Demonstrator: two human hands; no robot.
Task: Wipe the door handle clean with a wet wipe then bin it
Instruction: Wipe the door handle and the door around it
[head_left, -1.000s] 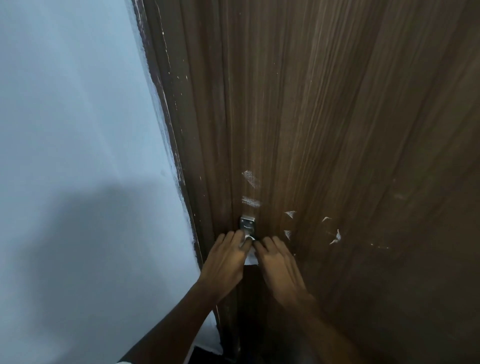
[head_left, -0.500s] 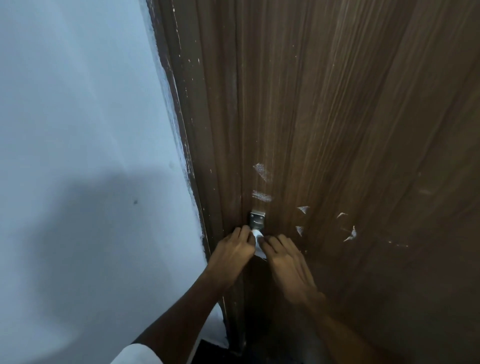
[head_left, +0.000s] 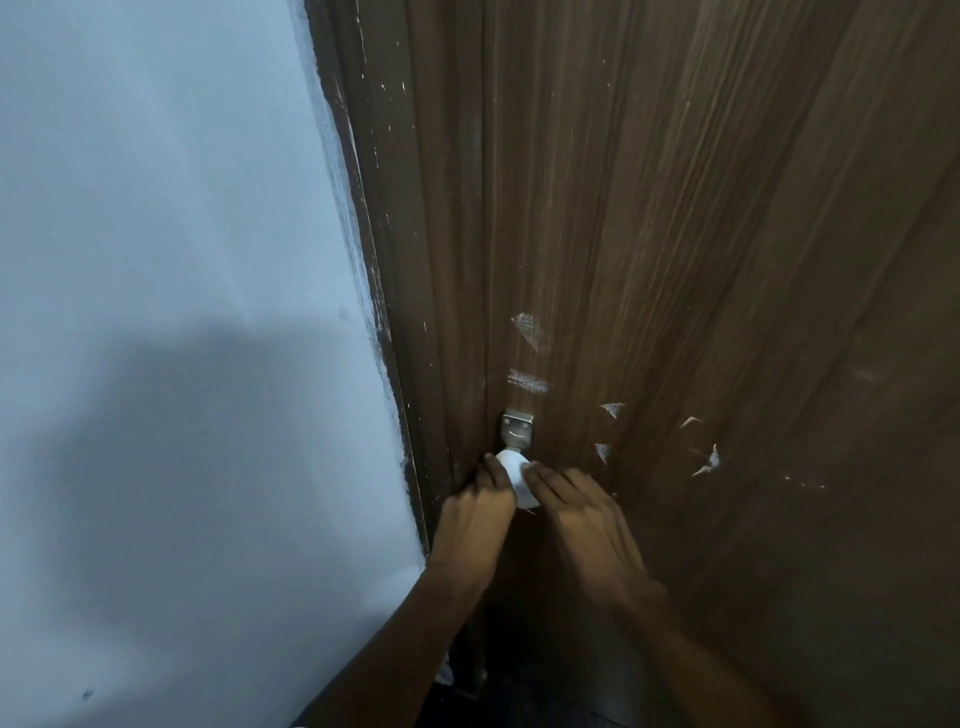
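Note:
A metal door handle (head_left: 516, 432) is fixed to the left edge of a dark brown wooden door (head_left: 701, 260). Only its upper plate shows; the part below is covered. A white wet wipe (head_left: 514, 475) is wrapped over the handle just below the plate. My left hand (head_left: 475, 519) grips the wipe from the left, fingers curled round it. My right hand (head_left: 582, 514) pinches the wipe from the right with its fingertips.
A pale blue-white wall (head_left: 171, 312) fills the left side, meeting the brown door frame (head_left: 410, 312). White paint smears (head_left: 530, 382) and flecks (head_left: 706, 462) mark the door around the handle. The floor below is dark.
Both hands have slid a little down the handle, and more of the white wipe shows between them. The camera has shifted, so the handle sits further right in view.

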